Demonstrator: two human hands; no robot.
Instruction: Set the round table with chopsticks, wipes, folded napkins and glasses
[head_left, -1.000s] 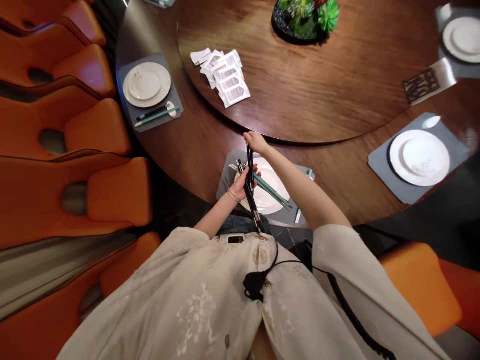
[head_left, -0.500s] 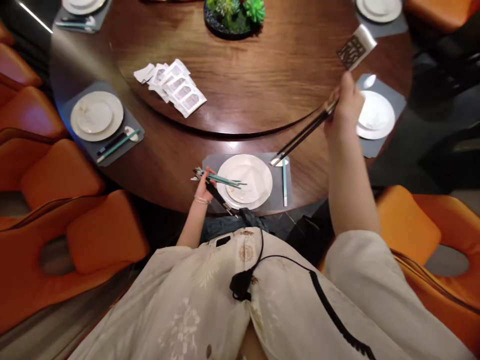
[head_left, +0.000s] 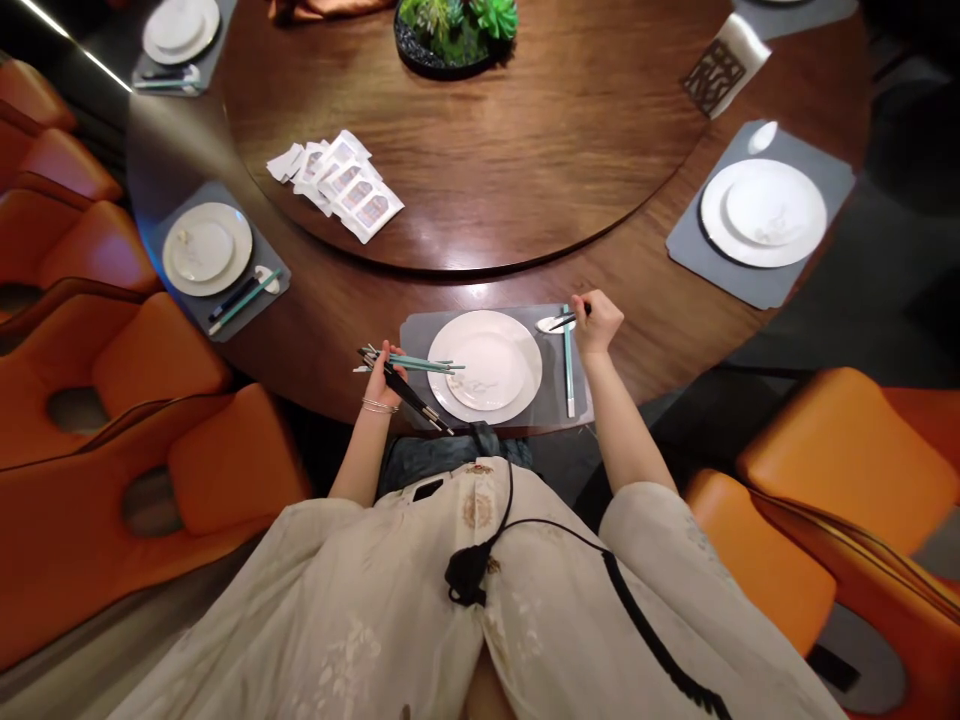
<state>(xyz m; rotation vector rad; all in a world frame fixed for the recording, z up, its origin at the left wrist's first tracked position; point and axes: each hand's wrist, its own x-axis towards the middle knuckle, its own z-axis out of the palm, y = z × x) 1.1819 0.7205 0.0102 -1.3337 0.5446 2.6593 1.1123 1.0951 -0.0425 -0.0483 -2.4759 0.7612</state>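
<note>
My left hand point(head_left: 384, 368) is closed round a bundle of several black and teal chopsticks point(head_left: 411, 364) at the left edge of the near grey placemat point(head_left: 417, 330). A white plate point(head_left: 485, 365) sits on that mat. My right hand point(head_left: 598, 321) is closed on a black chopstick point(head_left: 568, 320) whose tip lies on the small white chopstick rest point(head_left: 555, 324) to the right of the plate. A teal chopstick point(head_left: 568, 368) lies on the mat just below the rest.
The round wooden table carries a raised turntable point(head_left: 480, 180) with white packets point(head_left: 341, 183), a plant centrepiece point(head_left: 454, 30) and a patterned holder point(head_left: 721, 68). More plate settings lie at left point(head_left: 208, 250), far left point(head_left: 180, 27) and right point(head_left: 763, 212). Orange chairs point(head_left: 150, 400) ring the table.
My right hand came down from high at the right to the chopstick rest beside the near plate, bringing a black chopstick. My left hand stayed put with its bundle.
</note>
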